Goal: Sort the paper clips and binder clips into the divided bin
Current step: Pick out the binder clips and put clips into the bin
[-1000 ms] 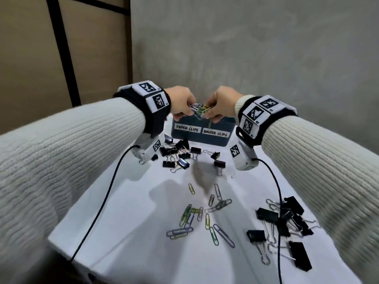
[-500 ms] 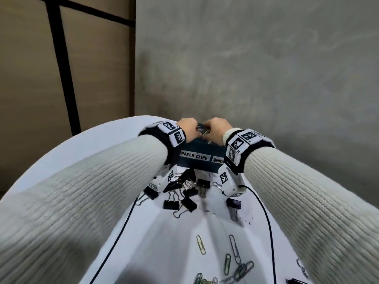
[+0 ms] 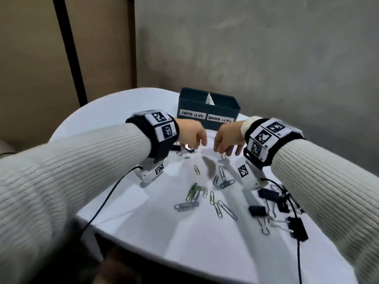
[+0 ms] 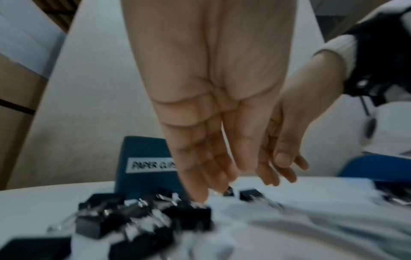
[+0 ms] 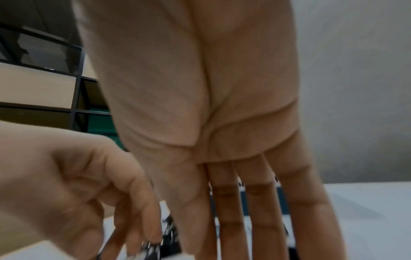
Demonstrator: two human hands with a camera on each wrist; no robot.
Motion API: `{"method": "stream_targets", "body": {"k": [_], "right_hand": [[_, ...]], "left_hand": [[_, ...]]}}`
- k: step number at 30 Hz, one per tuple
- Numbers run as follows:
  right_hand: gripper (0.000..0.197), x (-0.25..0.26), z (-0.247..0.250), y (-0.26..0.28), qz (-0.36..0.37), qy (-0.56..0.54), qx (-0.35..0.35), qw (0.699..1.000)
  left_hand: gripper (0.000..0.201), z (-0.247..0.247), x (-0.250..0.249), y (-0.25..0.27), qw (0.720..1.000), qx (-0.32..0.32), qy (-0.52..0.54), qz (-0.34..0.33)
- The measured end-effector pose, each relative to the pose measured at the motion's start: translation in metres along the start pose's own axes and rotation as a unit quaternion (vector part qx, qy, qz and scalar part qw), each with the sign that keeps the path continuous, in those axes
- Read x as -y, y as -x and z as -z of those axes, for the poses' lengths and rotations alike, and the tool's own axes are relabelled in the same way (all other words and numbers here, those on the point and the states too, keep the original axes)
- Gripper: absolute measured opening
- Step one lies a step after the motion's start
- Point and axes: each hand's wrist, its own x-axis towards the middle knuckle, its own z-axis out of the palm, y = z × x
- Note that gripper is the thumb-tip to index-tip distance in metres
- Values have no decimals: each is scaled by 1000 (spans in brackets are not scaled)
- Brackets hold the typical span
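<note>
The dark blue divided bin [image 3: 208,108] stands at the table's back, labelled PAPER CLIPS on its left half and BINDER CLIPS on its right. My left hand [image 3: 200,143] hangs just in front of it, its fingers [image 4: 200,186] pointing down and touching the top of a pile of black binder clips [image 4: 144,218]. A firm hold does not show. My right hand [image 3: 224,151] is beside it, fingers [image 5: 262,211] straight and spread downward, holding nothing. Coloured paper clips [image 3: 205,193] lie scattered mid-table.
A second group of black binder clips [image 3: 274,208] lies at the right under my right forearm. Black cables [image 3: 106,203] run from both wrist cameras across the white round table [image 3: 143,222]. A grey wall stands close behind the bin.
Both hands held a bunch of paper clips together over the bin. They have since come down to the table in front of the bin, apart and empty. The head view tilted.
</note>
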Motion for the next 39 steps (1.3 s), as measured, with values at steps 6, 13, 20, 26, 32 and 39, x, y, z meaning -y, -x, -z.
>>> {"method": "stream_targets", "body": {"k": [6,13,20,26,32,39], "right_hand": [[34,3,-56,29,32,131,-1,991],[42,13,-74,60,102,91,-40,990],[37,7,-79,83,41,0,-96,995],[72,11,-96,86,0,74,-5,997],[43,24,-99,76,32,32,-50,998],[22,21,-97,72,55,26,-70,996]], "left_hand": [[42,-55,-21,15,952,143,-272,3],[37,-62,-46,53,966,136,-216,-30],[78,-46,-38,79,993,87,-74,42],[82,-60,-42,86,982,134,-100,86],[51,-68,-46,80,989,105,-69,71],[43,-68,-40,77,991,97,-48,77]]}}
